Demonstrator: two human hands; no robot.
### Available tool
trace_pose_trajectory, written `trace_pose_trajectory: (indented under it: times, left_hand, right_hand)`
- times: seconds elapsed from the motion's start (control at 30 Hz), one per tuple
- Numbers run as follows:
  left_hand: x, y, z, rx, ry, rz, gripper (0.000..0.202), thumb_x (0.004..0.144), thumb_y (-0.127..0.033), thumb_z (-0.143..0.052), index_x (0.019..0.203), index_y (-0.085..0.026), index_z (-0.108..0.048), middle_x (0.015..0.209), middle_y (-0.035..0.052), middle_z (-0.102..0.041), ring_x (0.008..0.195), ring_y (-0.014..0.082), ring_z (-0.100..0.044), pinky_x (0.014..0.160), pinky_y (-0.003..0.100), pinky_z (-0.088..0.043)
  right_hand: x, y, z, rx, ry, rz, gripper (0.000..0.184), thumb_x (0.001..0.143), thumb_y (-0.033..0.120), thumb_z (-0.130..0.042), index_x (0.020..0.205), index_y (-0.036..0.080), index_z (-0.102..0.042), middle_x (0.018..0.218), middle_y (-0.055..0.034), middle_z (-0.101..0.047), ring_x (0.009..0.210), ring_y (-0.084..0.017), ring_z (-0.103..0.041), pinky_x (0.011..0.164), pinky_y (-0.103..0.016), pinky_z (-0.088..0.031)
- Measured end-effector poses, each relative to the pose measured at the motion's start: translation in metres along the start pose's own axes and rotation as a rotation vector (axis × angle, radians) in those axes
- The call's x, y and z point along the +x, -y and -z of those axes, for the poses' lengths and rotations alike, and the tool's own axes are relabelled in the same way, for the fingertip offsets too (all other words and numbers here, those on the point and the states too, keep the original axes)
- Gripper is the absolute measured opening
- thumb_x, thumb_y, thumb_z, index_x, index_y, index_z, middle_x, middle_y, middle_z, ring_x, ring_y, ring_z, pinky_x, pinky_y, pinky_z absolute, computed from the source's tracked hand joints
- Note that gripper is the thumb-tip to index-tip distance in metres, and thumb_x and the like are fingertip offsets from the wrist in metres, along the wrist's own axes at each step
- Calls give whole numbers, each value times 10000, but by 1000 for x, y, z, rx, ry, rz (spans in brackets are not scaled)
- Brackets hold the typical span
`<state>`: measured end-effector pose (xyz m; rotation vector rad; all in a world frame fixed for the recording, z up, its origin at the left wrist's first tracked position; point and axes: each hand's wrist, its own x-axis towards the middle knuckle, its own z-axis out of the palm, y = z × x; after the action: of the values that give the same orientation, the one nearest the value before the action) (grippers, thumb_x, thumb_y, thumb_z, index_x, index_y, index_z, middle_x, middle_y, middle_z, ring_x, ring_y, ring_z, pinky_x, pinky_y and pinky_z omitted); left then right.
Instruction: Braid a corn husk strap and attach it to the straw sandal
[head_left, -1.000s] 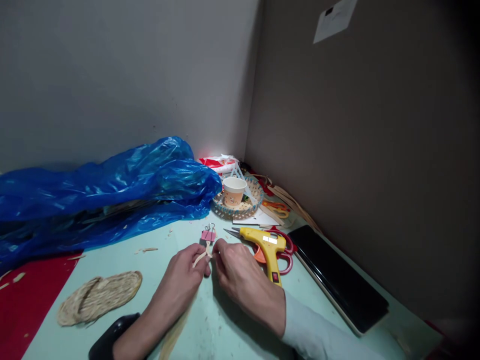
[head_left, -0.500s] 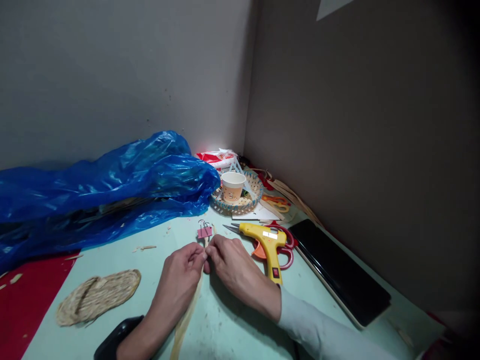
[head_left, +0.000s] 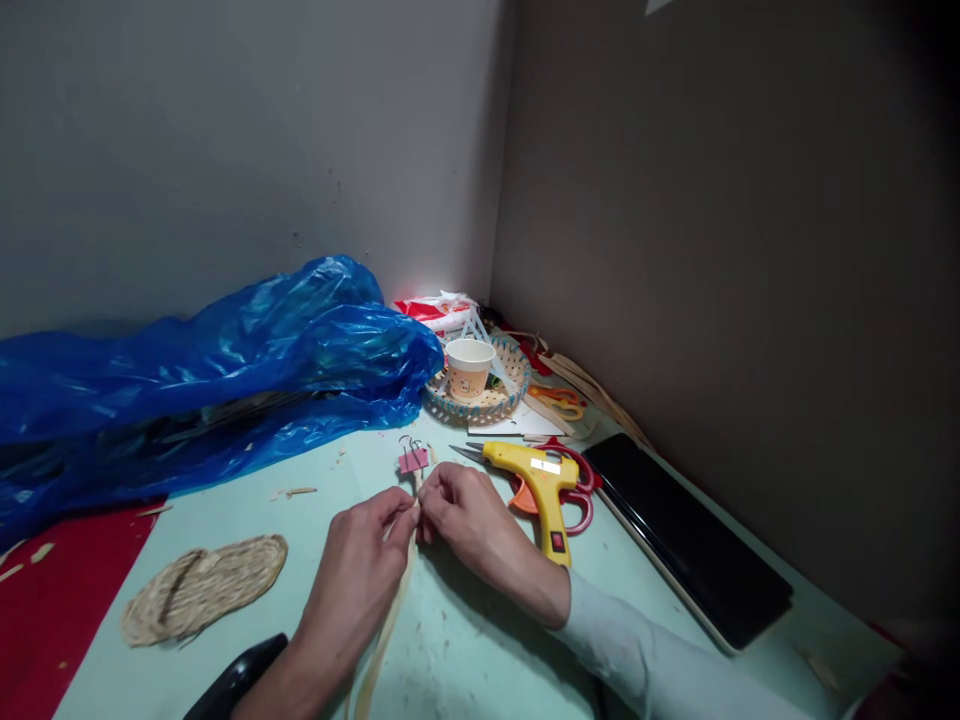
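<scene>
Both hands meet near the middle of the desk [head_left: 465, 650]. The left hand [head_left: 360, 570] and right hand [head_left: 469, 520] pinch pale straw strips [head_left: 386, 630] between fingertips, just below a pink clip [head_left: 413, 459] clamped on the strips' far end. The strips trail toward the desk's near edge. A yellow glue gun [head_left: 540, 480] lies just right of the right hand.

The left hand [head_left: 364, 560] and right hand [head_left: 469, 520] met fingertip to fingertip, both pinched shut, knuckles up. The left forearm ran back bare with a dark band at the wrist; the right forearm wore a pale sleeve.
</scene>
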<state>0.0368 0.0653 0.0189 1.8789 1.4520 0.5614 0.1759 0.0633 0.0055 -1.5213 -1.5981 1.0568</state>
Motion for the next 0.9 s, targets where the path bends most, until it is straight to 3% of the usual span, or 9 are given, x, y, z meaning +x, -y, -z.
trace_pose_trajectory:
  times: [0.13,0.3,0.47,0.57,0.67,0.77,0.83,0.9]
  left_hand:
    - [1,2,8,54,-17,-20,312,883,-298,-447,622,-213,-597,598,0,-637,627,208,-586,618,295,-380]
    - [-3,-5,10,166,-129,-84,290,890,-273,-448,685,-196,-638,695,36,-664,692,215,-604,662,313,-405]
    - [-20,-8,-14,325,-135,-233,325,868,-214,-411,680,-158,-670,693,123,-661,610,262,-607,599,371,-414]
    - [-29,-2,-31,377,-83,-287,336,788,-98,-397,835,-116,-730,790,198,-712,660,332,-662,585,413,-454]
    - [-34,1,-39,381,-32,-300,386,719,-32,-391,856,-108,-744,800,224,-726,694,363,-683,589,437,-480]
    - [-32,-5,-29,322,-2,-290,321,758,-102,-435,842,-155,-740,844,195,-734,748,350,-685,650,435,-488]
    - [-26,-10,-15,255,-14,-254,242,813,-217,-479,758,-200,-715,809,143,-721,763,318,-667,692,414,-472]
    - [-15,-12,2,176,-61,-165,291,857,-304,-474,635,-212,-639,707,96,-667,691,266,-623,667,383,-440]
  right_hand:
    - [0,3,2,-41,-12,-16,194,849,121,-469,676,162,-544,583,-19,-625,569,-133,-531,557,-239,-315]
    - [-1,5,3,-46,-15,-6,160,822,82,-480,708,162,-560,573,4,-600,585,-125,-503,577,-238,-301]
    - [0,2,4,-9,-53,-20,166,809,97,-505,671,154,-576,653,-10,-604,631,-129,-495,577,-238,-309]
    - [-1,2,5,81,10,-32,198,817,109,-478,644,156,-563,643,-15,-646,616,-122,-543,567,-214,-356]
    - [-2,2,6,157,64,-47,205,836,125,-449,672,156,-568,678,-29,-700,589,-118,-584,558,-203,-398]
    - [-2,2,7,159,33,-59,155,818,123,-500,692,147,-586,682,-35,-693,603,-126,-582,554,-208,-390]
    - [-1,3,7,143,3,-70,136,796,100,-524,687,138,-595,656,-34,-670,604,-129,-559,548,-212,-371]
    - [-2,5,8,142,2,-81,151,805,95,-510,693,129,-606,641,-34,-667,584,-123,-540,540,-211,-363]
